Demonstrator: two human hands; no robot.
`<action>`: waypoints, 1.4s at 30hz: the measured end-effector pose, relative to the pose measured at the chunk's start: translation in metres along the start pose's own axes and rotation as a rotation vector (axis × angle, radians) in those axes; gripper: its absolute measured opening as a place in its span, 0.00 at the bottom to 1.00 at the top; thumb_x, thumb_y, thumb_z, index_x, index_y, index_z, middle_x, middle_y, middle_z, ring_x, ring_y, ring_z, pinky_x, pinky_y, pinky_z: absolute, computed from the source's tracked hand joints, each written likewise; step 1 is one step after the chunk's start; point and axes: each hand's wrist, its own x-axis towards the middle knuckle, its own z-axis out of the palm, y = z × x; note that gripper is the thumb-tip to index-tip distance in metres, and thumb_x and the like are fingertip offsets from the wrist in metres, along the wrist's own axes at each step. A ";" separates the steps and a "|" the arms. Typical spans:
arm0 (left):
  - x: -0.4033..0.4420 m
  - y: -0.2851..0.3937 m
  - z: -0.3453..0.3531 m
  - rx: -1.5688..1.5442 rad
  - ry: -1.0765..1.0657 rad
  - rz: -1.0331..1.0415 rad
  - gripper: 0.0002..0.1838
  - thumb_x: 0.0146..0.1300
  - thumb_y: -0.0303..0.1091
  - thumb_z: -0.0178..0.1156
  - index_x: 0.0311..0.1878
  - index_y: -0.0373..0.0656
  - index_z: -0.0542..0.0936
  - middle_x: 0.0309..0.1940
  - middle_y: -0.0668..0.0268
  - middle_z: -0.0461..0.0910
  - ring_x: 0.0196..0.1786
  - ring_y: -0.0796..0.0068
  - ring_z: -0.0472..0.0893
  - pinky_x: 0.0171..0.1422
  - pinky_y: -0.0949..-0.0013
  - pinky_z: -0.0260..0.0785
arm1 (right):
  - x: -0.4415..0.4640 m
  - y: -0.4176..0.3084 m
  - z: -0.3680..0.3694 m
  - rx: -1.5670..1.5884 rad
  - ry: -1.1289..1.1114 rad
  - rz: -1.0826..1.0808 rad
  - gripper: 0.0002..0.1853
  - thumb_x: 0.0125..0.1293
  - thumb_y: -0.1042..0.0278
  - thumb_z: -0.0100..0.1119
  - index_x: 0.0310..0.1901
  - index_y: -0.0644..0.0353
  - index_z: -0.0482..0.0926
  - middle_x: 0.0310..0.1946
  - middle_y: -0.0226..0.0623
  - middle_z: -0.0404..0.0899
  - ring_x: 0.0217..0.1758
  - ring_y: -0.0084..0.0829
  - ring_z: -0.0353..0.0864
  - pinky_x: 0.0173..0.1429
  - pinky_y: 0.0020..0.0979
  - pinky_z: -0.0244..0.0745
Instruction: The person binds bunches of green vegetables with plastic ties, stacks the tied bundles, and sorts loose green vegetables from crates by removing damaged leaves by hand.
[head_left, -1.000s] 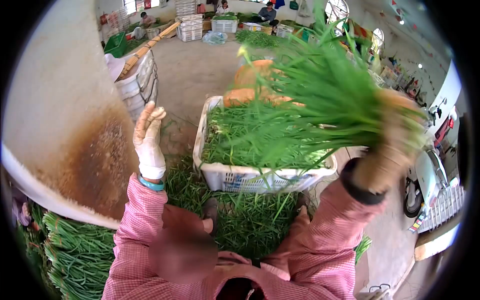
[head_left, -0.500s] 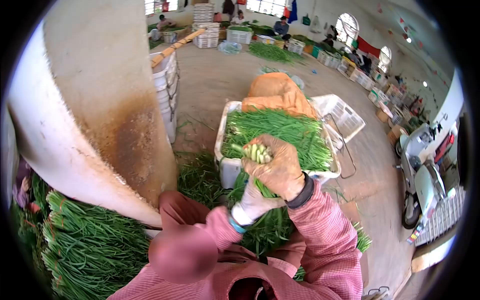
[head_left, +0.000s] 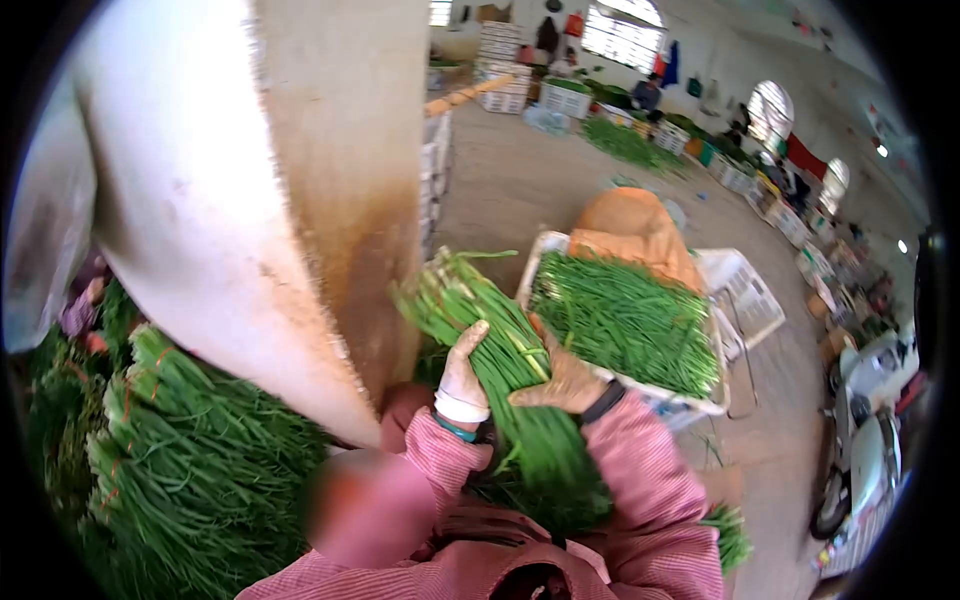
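Note:
My left hand (head_left: 464, 375), in a pale glove with a white cuff, grips the left side of a large bunch of garlic chives (head_left: 500, 345). On the other side, my right hand (head_left: 562, 378), in a soiled brownish glove, clasps the same bunch with its thumb across the front. The bunch slants, its pale stem ends up at the left and its leaves hanging toward my lap. Just beyond my right hand is a white plastic crate (head_left: 538, 250) filled with loose green chives (head_left: 625, 320).
Tied bunches of chives (head_left: 200, 450) are piled at my left, below a pillar (head_left: 335, 150). An orange sack (head_left: 640, 235) lies on the crate's far end, beside another white crate (head_left: 745, 295). A scooter (head_left: 865, 440) stands at right. A co-worker's hand (head_left: 95, 290) shows at far left.
My left hand has come up from below to the bunch's left side. The bunch has moved left, off the crate, and now points up-left instead of its stem ends facing me. My view has turned left.

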 end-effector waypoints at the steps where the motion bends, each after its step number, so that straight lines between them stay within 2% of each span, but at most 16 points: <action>1: 0.005 -0.007 -0.002 -0.045 0.037 -0.135 0.25 0.56 0.34 0.54 0.57 0.36 0.64 0.50 0.57 0.70 0.50 0.64 0.72 0.51 0.62 0.69 | -0.016 0.019 0.013 0.155 0.222 -0.059 0.59 0.41 0.62 0.73 0.65 0.64 0.36 0.56 0.43 0.63 0.61 0.32 0.60 0.64 0.30 0.56; 5: 0.025 -0.069 -0.017 0.419 -0.110 -0.160 0.41 0.53 0.34 0.60 0.65 0.42 0.47 0.59 0.59 0.59 0.57 0.68 0.64 0.56 0.67 0.64 | -0.061 0.058 0.036 0.645 0.817 0.118 0.37 0.49 0.69 0.66 0.58 0.64 0.55 0.46 0.38 0.72 0.49 0.31 0.71 0.54 0.29 0.67; 6: 0.022 -0.083 -0.039 0.724 -0.058 -0.320 0.38 0.52 0.37 0.61 0.63 0.41 0.53 0.55 0.64 0.64 0.54 0.71 0.67 0.59 0.65 0.61 | -0.071 0.066 0.039 0.640 1.013 0.165 0.26 0.52 0.70 0.63 0.53 0.64 0.65 0.42 0.35 0.75 0.43 0.30 0.75 0.47 0.30 0.72; 9: -0.016 -0.109 -0.081 0.915 -0.279 -0.672 0.35 0.51 0.32 0.62 0.61 0.41 0.59 0.51 0.63 0.68 0.52 0.70 0.69 0.56 0.66 0.63 | -0.083 0.119 0.030 0.559 1.394 0.103 0.20 0.54 0.71 0.61 0.49 0.61 0.68 0.38 0.37 0.76 0.34 0.30 0.77 0.37 0.29 0.75; 14: -0.070 -0.134 -0.107 0.822 0.170 -1.030 0.27 0.47 0.25 0.64 0.53 0.39 0.67 0.40 0.62 0.77 0.39 0.68 0.78 0.44 0.68 0.71 | -0.089 0.169 0.042 0.983 1.632 0.513 0.17 0.56 0.76 0.57 0.47 0.67 0.67 0.40 0.38 0.76 0.38 0.30 0.77 0.42 0.30 0.75; 17: -0.055 -0.130 -0.120 0.970 0.158 -1.098 0.20 0.47 0.22 0.62 0.47 0.38 0.73 0.38 0.63 0.78 0.39 0.72 0.77 0.43 0.69 0.70 | -0.096 0.186 0.043 0.967 1.409 0.328 0.17 0.57 0.75 0.56 0.47 0.70 0.67 0.42 0.40 0.76 0.42 0.31 0.77 0.48 0.29 0.73; 18: -0.046 -0.121 -0.112 1.079 0.154 -1.173 0.18 0.47 0.21 0.62 0.44 0.38 0.74 0.37 0.63 0.78 0.39 0.73 0.77 0.43 0.70 0.70 | -0.097 0.182 0.033 0.984 1.335 0.452 0.19 0.59 0.74 0.55 0.50 0.70 0.66 0.42 0.41 0.76 0.46 0.30 0.75 0.53 0.25 0.70; 20: -0.030 -0.094 -0.096 0.957 -0.055 -1.159 0.15 0.47 0.25 0.61 0.41 0.37 0.76 0.34 0.64 0.78 0.38 0.77 0.76 0.43 0.76 0.68 | -0.103 0.216 0.018 1.043 1.201 0.426 0.57 0.40 0.55 0.72 0.64 0.66 0.41 0.56 0.51 0.63 0.59 0.42 0.63 0.62 0.39 0.58; 21: -0.022 -0.072 -0.098 0.984 -0.171 -1.208 0.19 0.45 0.27 0.61 0.44 0.37 0.75 0.33 0.65 0.77 0.35 0.79 0.74 0.40 0.78 0.66 | -0.105 0.146 0.001 1.076 1.226 0.734 0.64 0.36 0.46 0.71 0.65 0.63 0.33 0.62 0.52 0.52 0.65 0.46 0.53 0.67 0.44 0.48; 22: -0.019 -0.052 -0.098 0.926 -0.248 -1.239 0.25 0.43 0.28 0.61 0.49 0.37 0.72 0.32 0.65 0.77 0.34 0.79 0.73 0.37 0.78 0.64 | -0.112 0.146 -0.006 1.066 1.195 0.749 0.63 0.36 0.39 0.68 0.65 0.62 0.36 0.65 0.51 0.45 0.65 0.50 0.51 0.67 0.48 0.48; 26: -0.046 0.014 -0.053 1.071 -0.362 -1.409 0.30 0.40 0.26 0.63 0.52 0.38 0.69 0.36 0.61 0.78 0.42 0.73 0.75 0.48 0.73 0.64 | -0.127 0.138 -0.016 1.446 1.068 0.283 0.39 0.49 0.41 0.61 0.58 0.56 0.64 0.57 0.45 0.63 0.59 0.45 0.61 0.59 0.54 0.57; 28: -0.079 0.039 -0.060 1.017 -0.354 -1.407 0.34 0.39 0.23 0.62 0.56 0.37 0.66 0.39 0.59 0.78 0.43 0.71 0.75 0.50 0.70 0.64 | -0.124 0.159 -0.001 1.472 1.047 0.211 0.16 0.63 0.55 0.49 0.42 0.58 0.76 0.40 0.37 0.75 0.39 0.34 0.74 0.42 0.38 0.74; 32: -0.135 0.053 -0.057 0.883 -0.044 -1.467 0.23 0.40 0.22 0.62 0.45 0.36 0.72 0.33 0.62 0.77 0.42 0.72 0.76 0.49 0.72 0.66 | -0.118 0.175 0.023 0.658 1.244 0.360 0.17 0.65 0.52 0.45 0.34 0.57 0.76 0.16 0.25 0.67 0.16 0.20 0.60 0.19 0.25 0.57; 35: -0.164 0.048 -0.062 0.852 -0.026 -1.341 0.26 0.40 0.22 0.62 0.47 0.38 0.70 0.29 0.65 0.74 0.36 0.75 0.73 0.40 0.76 0.65 | -0.147 0.205 0.001 0.870 1.539 0.394 0.21 0.68 0.53 0.37 0.27 0.56 0.77 0.11 0.23 0.61 0.11 0.19 0.53 0.15 0.24 0.48; 38: -0.176 0.044 -0.077 0.865 -0.189 -1.185 0.31 0.39 0.22 0.63 0.53 0.39 0.68 0.28 0.66 0.72 0.30 0.77 0.69 0.35 0.77 0.62 | -0.182 0.199 -0.011 0.590 1.300 0.524 0.16 0.65 0.57 0.45 0.26 0.55 0.78 0.09 0.20 0.57 0.09 0.18 0.50 0.13 0.23 0.43; 42: -0.181 0.043 -0.080 0.807 0.034 -1.193 0.31 0.38 0.21 0.62 0.53 0.39 0.68 0.28 0.67 0.72 0.31 0.77 0.70 0.36 0.76 0.62 | -0.196 0.142 0.040 0.510 0.923 0.417 0.13 0.62 0.57 0.52 0.28 0.58 0.78 0.16 0.26 0.73 0.11 0.15 0.58 0.13 0.20 0.52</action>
